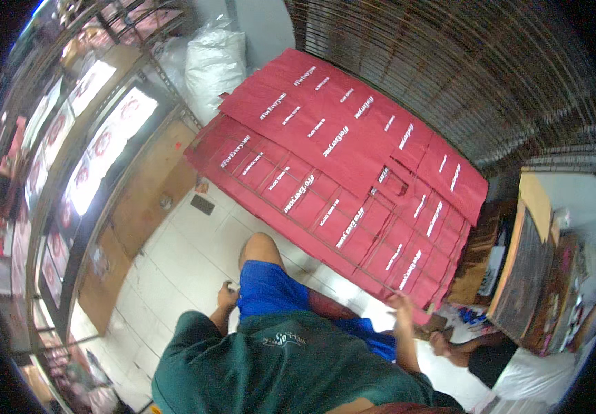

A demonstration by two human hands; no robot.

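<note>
My left hand [227, 297] hangs beside my blue shorts [267, 286], its fingers loosely curled and apart over the pale floor; I make out nothing in it. My right hand [403, 314] is at the front right corner of a wide wire rack [389, 181], fingers stretched out and slightly blurred. Whether it touches the rack's edge I cannot tell. Red fabric sheets [343, 131] with white print lie over the rack in overlapping layers. Through a gap between them, some bars show.
At left stands a brown board table [139, 207] beside racks of pink-and-white printed sheets [115, 148]. A stuffed white sack [215, 65] leans at the back. Stacked wire racks [443, 62] rise behind. Another person's bare limb [453, 348] is close at right, near a dark-topped wooden cabinet [519, 269].
</note>
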